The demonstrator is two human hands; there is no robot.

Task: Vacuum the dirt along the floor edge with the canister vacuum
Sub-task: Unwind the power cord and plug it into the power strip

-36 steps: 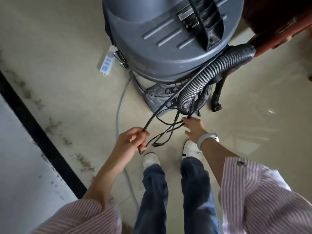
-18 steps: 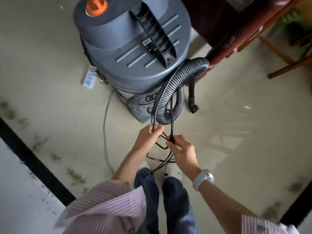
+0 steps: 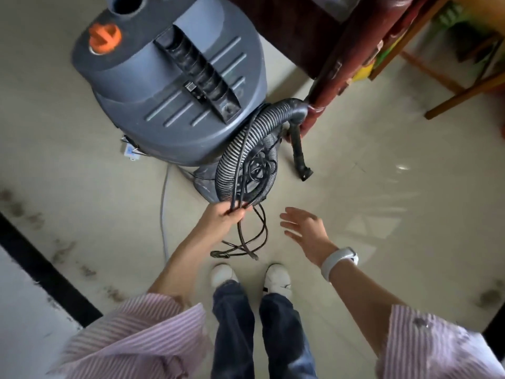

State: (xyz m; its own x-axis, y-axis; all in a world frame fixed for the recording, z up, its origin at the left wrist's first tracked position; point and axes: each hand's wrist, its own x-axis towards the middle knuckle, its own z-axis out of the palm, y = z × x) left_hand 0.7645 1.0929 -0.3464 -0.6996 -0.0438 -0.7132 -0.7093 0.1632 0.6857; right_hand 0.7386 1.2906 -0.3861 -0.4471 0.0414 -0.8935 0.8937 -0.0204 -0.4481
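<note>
A large grey canister vacuum [image 3: 175, 105] with an orange knob stands on the pale floor ahead of my feet. Its ribbed black hose [image 3: 247, 149] loops down its right side, and a black nozzle piece [image 3: 299, 157] hangs beside it. My left hand [image 3: 222, 221] grips several loops of the thin black power cord [image 3: 254, 236], which dangle down to just above my shoes. My right hand [image 3: 304, 231] hovers to the right of the cord with fingers spread, holding nothing. Dirt patches [image 3: 65, 250] run along the black floor edge strip [image 3: 46, 272] at the left.
A dark red wooden furniture leg [image 3: 347, 64] stands right beside the hose. Wooden chair legs [image 3: 464, 94] are at the far right. A white power strip [image 3: 130, 153] and its grey cable [image 3: 164, 214] lie left of the vacuum. More dirt [image 3: 489, 296] lies at the right edge.
My right hand has let go of the cord and moved off to the right, fingers spread. My left hand has gathered the cord loops. The view has pulled back from the vacuum.
</note>
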